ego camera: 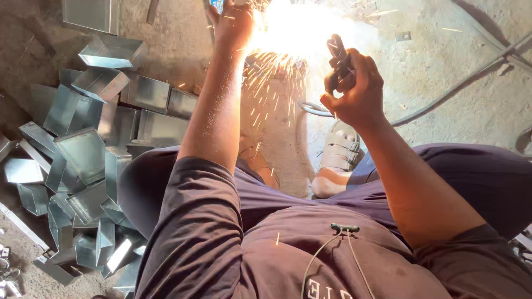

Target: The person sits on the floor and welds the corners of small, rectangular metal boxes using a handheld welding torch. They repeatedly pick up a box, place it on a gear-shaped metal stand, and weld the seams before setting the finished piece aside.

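Clearly the weld itself is under way: a white arc glare (299, 27) burns on the concrete floor (443, 66) ahead of the seated person, and sparks (266, 83) rain back toward the sandalled foot (338, 160). The right hand (357, 91) is clenched, its fingers wrapped tight round a dark electrode holder (339, 63), whose tip vanishes into the glare; a cable (460, 83) trails off across the floor to the right. The left hand (233, 22) reaches to the near edge of the light, fingers curled around something at the top of the view, but the glare and the frame edge hide what it grips, so I cannot tell what it is. The piece being joined sits under the glare and cannot be made out. A heap of folded sheet-metal boxes (83, 149) lies well apart on the left. By my judgement the run is mid-seam; carrying on calls for a steady right wrist, an even gap at the tip, and the left hand keeping the piece from shifting.
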